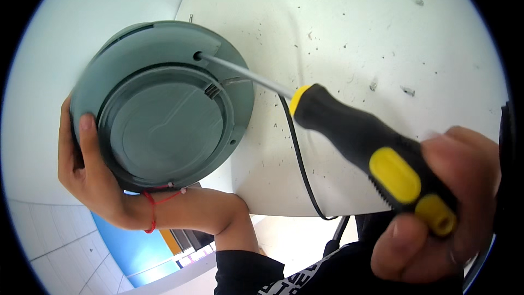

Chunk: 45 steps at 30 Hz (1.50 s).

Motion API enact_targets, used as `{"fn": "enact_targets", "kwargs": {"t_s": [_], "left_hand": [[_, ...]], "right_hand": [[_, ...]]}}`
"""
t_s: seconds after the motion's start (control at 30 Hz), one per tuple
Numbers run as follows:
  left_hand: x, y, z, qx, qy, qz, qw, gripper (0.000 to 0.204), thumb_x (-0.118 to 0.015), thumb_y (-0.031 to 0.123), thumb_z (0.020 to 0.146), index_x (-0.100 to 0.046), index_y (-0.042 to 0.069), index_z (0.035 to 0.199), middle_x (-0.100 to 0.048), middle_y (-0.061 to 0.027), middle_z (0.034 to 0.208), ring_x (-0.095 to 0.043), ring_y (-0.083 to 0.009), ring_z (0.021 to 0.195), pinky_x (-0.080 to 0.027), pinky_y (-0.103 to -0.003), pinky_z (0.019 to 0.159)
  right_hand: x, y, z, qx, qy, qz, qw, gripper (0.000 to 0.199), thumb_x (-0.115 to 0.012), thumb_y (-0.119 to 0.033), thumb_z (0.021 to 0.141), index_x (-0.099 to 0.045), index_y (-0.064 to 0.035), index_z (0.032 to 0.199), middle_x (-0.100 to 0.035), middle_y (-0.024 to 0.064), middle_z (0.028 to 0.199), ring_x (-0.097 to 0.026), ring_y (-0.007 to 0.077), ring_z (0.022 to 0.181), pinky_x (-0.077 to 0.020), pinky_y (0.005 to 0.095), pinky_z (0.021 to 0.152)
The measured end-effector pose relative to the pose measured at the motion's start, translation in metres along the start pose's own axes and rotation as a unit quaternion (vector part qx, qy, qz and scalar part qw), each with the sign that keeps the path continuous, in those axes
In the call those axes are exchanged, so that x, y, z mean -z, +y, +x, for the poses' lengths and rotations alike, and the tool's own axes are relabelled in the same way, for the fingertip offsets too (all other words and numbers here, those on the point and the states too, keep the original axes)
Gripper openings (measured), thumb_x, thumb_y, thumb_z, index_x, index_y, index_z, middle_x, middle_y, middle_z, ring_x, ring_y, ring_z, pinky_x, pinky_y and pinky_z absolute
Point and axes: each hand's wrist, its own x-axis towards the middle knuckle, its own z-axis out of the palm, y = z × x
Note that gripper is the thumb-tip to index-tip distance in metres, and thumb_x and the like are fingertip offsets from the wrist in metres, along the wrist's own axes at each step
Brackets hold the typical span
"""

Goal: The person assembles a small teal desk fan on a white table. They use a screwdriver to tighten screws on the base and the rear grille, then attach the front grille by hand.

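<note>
My left hand (95,183) grips the left rim of a round grey-green plastic appliance base (164,123), its thumb or a finger lying on the face and the others behind the edge. The base is tilted so that its recessed underside shows. In my right hand (464,169) is a screwdriver (349,125) with a black and yellow handle, held by the handle's end. Its metal shaft runs up to the left, and the tip is hidden inside a screw hole (197,55) near the base's upper rim. Another small hole (233,142) shows at the lower right rim.
The white table (338,38) carries dark specks and scuffs. A small screw (191,18) stands just beyond the base. A black cable (297,153) runs from behind the screwdriver over the table's near edge. A pale wall (41,114) rises at the left.
</note>
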Motion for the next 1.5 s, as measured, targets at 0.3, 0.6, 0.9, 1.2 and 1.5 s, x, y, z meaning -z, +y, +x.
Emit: {"fn": "enact_targets", "kwargs": {"t_s": [0.3, 0.6, 0.9, 1.2, 1.5], "left_hand": [[-0.037, -0.013, -0.038, -0.082, 0.007, 0.010, 0.997, 0.033, -0.071, 0.024, 0.093, -0.073, 0.005, 0.120, -0.075, -0.0133, 0.106, -0.070, -0.0224, 0.097, -0.052, -0.033, 0.091], [-0.029, -0.028, -0.033, -0.165, 0.060, -0.023, 0.984, 0.028, -0.071, 0.022, 0.086, -0.074, 0.006, 0.108, -0.073, -0.0122, 0.096, -0.068, -0.0315, 0.082, -0.054, -0.036, 0.075], [-0.027, -0.019, -0.045, -0.108, 0.079, -0.052, 0.990, 0.029, -0.068, 0.023, 0.085, -0.072, 0.001, 0.104, -0.071, -0.0162, 0.094, -0.067, -0.0327, 0.086, -0.053, -0.040, 0.078], [-0.014, -0.016, -0.048, -0.085, -0.006, -0.027, 0.996, 0.022, -0.060, 0.018, 0.088, -0.068, -0.001, 0.079, -0.069, -0.0165, 0.081, -0.068, -0.0323, 0.074, -0.054, -0.041, 0.068], [-0.017, -0.022, -0.046, -0.062, -0.003, -0.075, 0.995, 0.021, -0.057, 0.012, 0.087, -0.066, -0.002, 0.075, -0.067, -0.0191, 0.077, -0.067, -0.0332, 0.071, -0.053, -0.042, 0.066]], "right_hand": [[-0.038, -0.022, 0.000, 0.050, 0.109, 0.075, 0.990, 0.049, -0.065, -0.007, 0.086, -0.041, -0.0026, 0.129, -0.049, 0.0151, 0.108, -0.053, 0.0186, 0.091, -0.0455, 0.0271, 0.076], [-0.026, -0.073, 0.007, -0.200, 0.090, 0.113, 0.969, 0.032, -0.059, -0.023, 0.103, -0.056, 0.0072, 0.110, -0.059, 0.0053, 0.073, -0.049, 0.0061, 0.060, -0.0381, 0.0217, 0.055], [-0.021, -0.068, 0.018, -0.075, 0.092, -0.012, 0.993, 0.026, -0.059, -0.013, 0.101, -0.052, 0.0051, 0.118, -0.055, 0.0063, 0.084, -0.046, 0.0094, 0.070, -0.0401, 0.0253, 0.064], [0.007, -0.069, 0.047, -0.290, -0.010, 0.168, 0.942, 0.048, -0.045, -0.042, 0.108, -0.058, 0.0028, 0.095, -0.035, -0.0043, 0.050, -0.029, 0.0049, 0.040, -0.0213, 0.0225, 0.038], [0.008, -0.051, 0.044, -0.085, -0.020, -0.034, 0.996, 0.028, -0.058, -0.022, 0.103, -0.059, 0.0040, 0.112, -0.056, 0.0075, 0.083, -0.052, 0.0143, 0.062, -0.0414, 0.0274, 0.057]]}}
